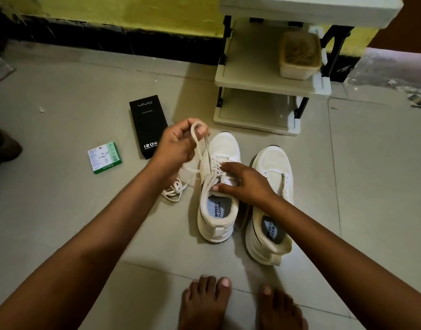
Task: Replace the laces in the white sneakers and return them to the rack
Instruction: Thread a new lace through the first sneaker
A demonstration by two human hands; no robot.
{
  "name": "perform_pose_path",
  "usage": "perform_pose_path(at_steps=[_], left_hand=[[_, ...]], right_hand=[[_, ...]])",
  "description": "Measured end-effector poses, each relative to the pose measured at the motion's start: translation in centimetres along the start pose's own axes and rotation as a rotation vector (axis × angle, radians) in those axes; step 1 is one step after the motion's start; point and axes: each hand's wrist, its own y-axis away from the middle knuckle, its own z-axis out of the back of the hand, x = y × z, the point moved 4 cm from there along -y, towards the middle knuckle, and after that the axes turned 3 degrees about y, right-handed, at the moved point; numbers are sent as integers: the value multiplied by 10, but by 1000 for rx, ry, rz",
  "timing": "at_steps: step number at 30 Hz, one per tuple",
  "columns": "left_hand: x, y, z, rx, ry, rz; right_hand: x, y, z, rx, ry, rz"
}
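1. Two white mesh sneakers stand side by side on the grey tiled floor (61,210), toes toward the rack – the left white sneaker (217,186) just in front of the rack's bottom edge, the right white sneaker (270,206) just beside it and slightly nearer to you.
2. Your left hand (178,144) is raised above the toe of the left sneaker, fingers curled round a loop of flat white lace (200,139), which runs down from the hand into the shoe's eyelets.
3. Your right hand (246,182) rests on the same sneaker's tongue area, fingers spread over the lacing and thumb at the collar's front edge; whether it pinches anything you cannot tell from here.
4. A loose bundle of white lace (173,190) lies on the floor, touching the left sneaker's outer side, under your left wrist.
5. The right sneaker shows no lace across its opening.
6. The cream plastic shoe rack with black posts (264,86) stands at the far side against the yellow wall; a cream lidded container (300,55) sits at the right end of its middle shelf.
7. A black phone box (148,126) and a small green-and-white carton (104,158) lie on the floor to the left of the shoes – well apart from the rack.
8. Your bare feet (204,303) are at the near edge.
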Motion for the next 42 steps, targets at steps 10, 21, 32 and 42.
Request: perform_pose_path(at_steps=[10, 21, 32, 42], left_hand=[[64, 10, 0, 153, -768, 110], [65, 14, 3, 31, -371, 201], [37, 1, 20, 45, -466, 384], [17, 4, -14, 156, -156, 232]], right_hand=[[-1, 1, -1, 21, 25, 5], [0, 2, 0, -17, 66, 12], [5, 1, 9, -53, -174, -5], [28, -1, 8, -14, -832, -203]])
